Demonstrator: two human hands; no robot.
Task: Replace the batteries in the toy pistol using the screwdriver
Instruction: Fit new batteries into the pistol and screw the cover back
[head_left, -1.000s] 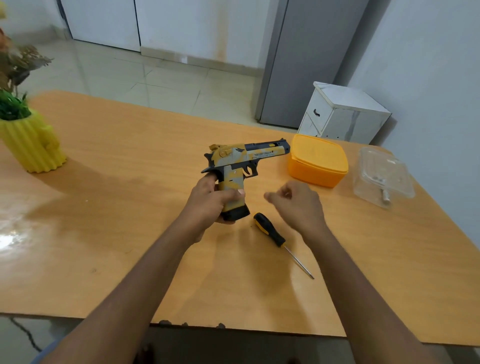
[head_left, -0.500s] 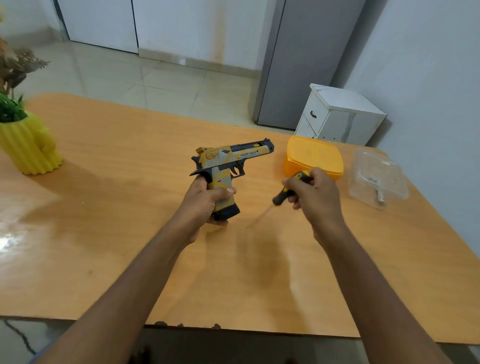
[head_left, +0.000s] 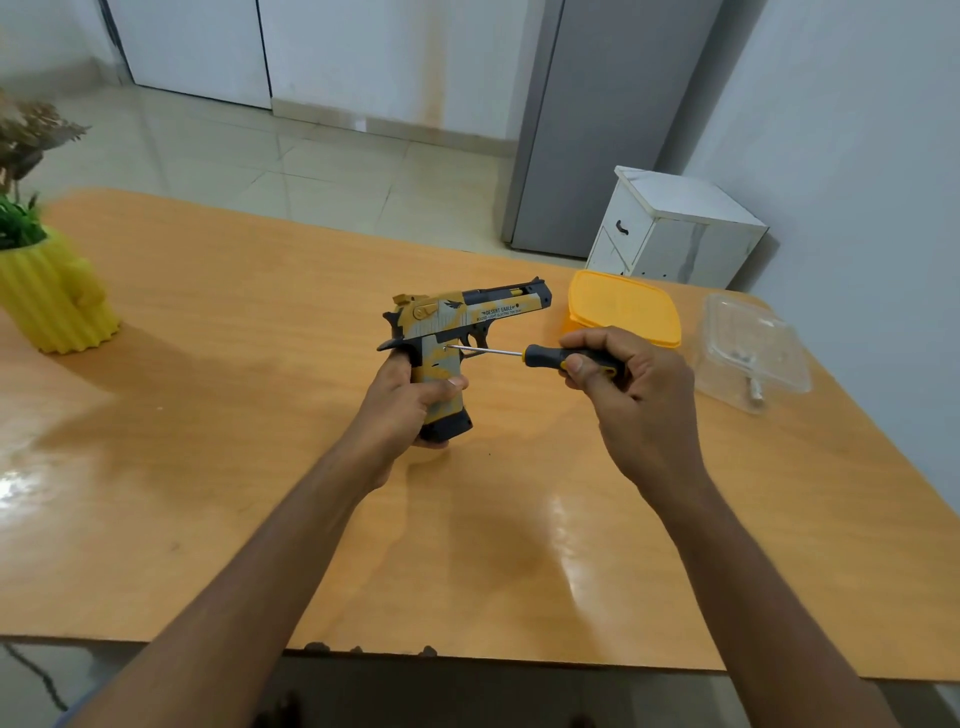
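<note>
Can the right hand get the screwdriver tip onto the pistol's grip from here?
Probably yes. The right hand holds the screwdriver level, its tip already at the pistol grip above the left hand; nothing lies between.

The wooden table (head_left: 208, 467) lies bare across its whole near half and out to the left, so a hand can pass freely there. At the far left a yellow plant pot (head_left: 52, 301) blocks that corner. In the middle, the left hand (head_left: 405, 405) holds the toy pistol (head_left: 447, 343) upright above the tabletop, and the screwdriver (head_left: 545, 356), gripped by the right hand (head_left: 628, 395), bridges the gap between the two hands. Far right, an orange box (head_left: 623, 306) and a clear plastic tub (head_left: 753, 348) stand near each other, leaving only a narrow strip between them.
</note>
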